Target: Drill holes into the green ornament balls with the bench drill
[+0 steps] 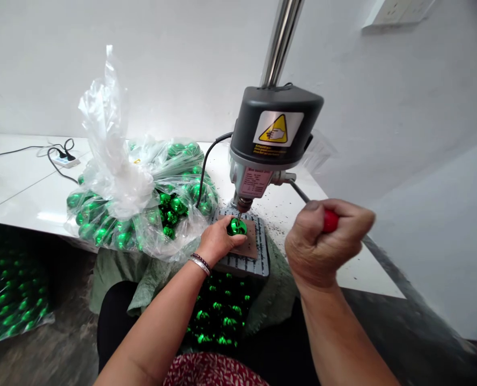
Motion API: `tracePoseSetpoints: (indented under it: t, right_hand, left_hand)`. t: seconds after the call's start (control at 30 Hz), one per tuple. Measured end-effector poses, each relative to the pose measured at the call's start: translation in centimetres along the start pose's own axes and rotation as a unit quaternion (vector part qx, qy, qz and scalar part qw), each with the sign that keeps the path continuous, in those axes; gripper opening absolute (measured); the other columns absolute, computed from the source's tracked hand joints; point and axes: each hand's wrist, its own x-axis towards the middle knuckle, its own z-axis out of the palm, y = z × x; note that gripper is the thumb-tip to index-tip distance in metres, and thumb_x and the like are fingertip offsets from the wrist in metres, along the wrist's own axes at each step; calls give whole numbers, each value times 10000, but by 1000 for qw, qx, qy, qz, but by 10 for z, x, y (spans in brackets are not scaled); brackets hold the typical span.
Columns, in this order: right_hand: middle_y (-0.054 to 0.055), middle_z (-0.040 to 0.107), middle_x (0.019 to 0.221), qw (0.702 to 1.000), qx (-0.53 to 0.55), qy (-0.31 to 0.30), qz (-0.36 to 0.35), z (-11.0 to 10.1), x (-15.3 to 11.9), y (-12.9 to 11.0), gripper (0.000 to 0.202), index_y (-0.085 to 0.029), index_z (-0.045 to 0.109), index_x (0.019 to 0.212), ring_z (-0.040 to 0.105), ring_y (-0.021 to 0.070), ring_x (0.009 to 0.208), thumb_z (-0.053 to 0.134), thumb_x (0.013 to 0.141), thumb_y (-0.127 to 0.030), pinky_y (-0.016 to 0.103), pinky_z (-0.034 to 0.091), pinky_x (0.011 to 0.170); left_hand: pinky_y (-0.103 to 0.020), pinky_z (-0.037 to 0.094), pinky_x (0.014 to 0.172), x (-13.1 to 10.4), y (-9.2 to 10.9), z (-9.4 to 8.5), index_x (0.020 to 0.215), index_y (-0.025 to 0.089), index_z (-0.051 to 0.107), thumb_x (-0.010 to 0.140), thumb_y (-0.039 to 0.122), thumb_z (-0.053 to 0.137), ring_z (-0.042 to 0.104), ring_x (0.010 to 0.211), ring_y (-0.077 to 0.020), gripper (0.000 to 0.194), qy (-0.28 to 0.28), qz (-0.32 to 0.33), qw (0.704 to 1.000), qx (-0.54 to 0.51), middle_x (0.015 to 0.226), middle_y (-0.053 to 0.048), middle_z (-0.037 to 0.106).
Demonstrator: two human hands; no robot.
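Note:
A shiny green bauble sits under the chuck of a small bench drill press. My left hand grips it between thumb and fingers, against a brown pad on the grey drill base. The drill bit meets the top of the bauble; whether it has entered I cannot tell. My right hand is wrapped round the red knob at the end of the drill's feed lever.
A clear plastic bag of green baubles lies on the white table, left of the drill. More baubles fill a bag at lower left and a container below the base. Dark shavings surround the base; a plugged-in power strip lies far left.

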Motion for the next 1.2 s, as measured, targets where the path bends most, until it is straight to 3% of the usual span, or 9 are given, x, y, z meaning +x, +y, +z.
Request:
tracePoseSetpoints:
  t: [0.13, 0.23, 0.4, 0.63, 0.77, 0.83, 0.9, 1.0, 1.2]
  right_hand:
    - [-14, 505, 703, 1000, -2, -10, 4, -2, 4, 0, 96, -159, 489, 807, 453, 50, 601, 503, 837, -249, 194, 365, 567]
    - [-23, 495, 668, 1000, -4, -26, 17, 4, 39, -2, 177, -147, 508, 811, 429, 39, 568, 492, 849, -318, 183, 322, 537]
    - [-52, 445, 634, 984, -35, -133, 114, 18, 97, -9, 202, -127, 491, 791, 342, 21, 571, 512, 845, -321, 191, 281, 605]
    - [-62, 420, 657, 980, -49, -140, 131, 20, 96, -12, 179, -120, 490, 810, 349, 15, 602, 486, 867, -290, 211, 280, 652]
    - [-62, 417, 662, 977, -55, -146, 143, 19, 96, -15, 176, -118, 501, 827, 370, 17, 612, 448, 882, -277, 223, 289, 652]
    - [-58, 433, 687, 978, -55, -143, 140, 19, 97, -15, 185, -118, 512, 843, 388, 18, 631, 441, 881, -285, 232, 298, 659]
    - [-56, 450, 713, 982, -46, -134, 128, 20, 96, -14, 195, -120, 523, 858, 398, 17, 648, 446, 874, -298, 239, 309, 666]
    - [-63, 448, 693, 986, -35, -125, 109, 21, 94, -8, 223, -126, 531, 861, 386, 10, 628, 433, 875, -326, 232, 307, 652]
    - [-63, 457, 664, 994, -18, -92, 63, 24, 91, -1, 324, -132, 518, 824, 368, 5, 587, 396, 896, -423, 202, 283, 618]
  left_hand:
    - [-286, 479, 776, 2, -4, 2, 1155, 248, 630, 709, 413, 711, 664, 899, -221, 483, 4, 11, 1000, -16, 1008, -31, 729]
    - [-292, 480, 779, 2, -5, 2, 1145, 228, 631, 707, 393, 710, 656, 876, -214, 474, 3, 20, 999, -34, 978, -31, 724]
    - [-305, 481, 822, -14, -3, -12, 1174, 200, 608, 718, 324, 696, 644, 904, -207, 481, -13, 61, 995, -77, 994, -32, 709]
    - [-363, 485, 893, -65, -6, -52, 1232, 197, 586, 726, 322, 706, 639, 1002, -246, 535, -110, 85, 990, -20, 1142, -85, 688]
    - [-372, 497, 907, -84, -16, -66, 1263, 203, 581, 718, 448, 725, 633, 1059, -266, 614, -167, 83, 982, 39, 1218, -102, 663]
    - [-363, 494, 923, -83, -24, -70, 1271, 183, 578, 773, 475, 671, 630, 1077, -260, 585, -121, 73, 987, 75, 1233, -118, 655]
    - [-350, 478, 951, -74, -33, -75, 1244, 174, 599, 883, 390, 546, 628, 1085, -238, 424, -28, 53, 990, 130, 1217, -119, 662]
    - [-369, 450, 981, -55, -50, -86, 1172, 168, 641, 928, 225, 410, 614, 1106, -243, 342, 74, -1, 963, 260, 1199, -120, 668]
    - [-390, 466, 901, -46, -66, -99, 1197, 155, 603, 816, 275, 553, 602, 1092, -308, 403, 60, -116, 907, 401, 1212, -149, 643]
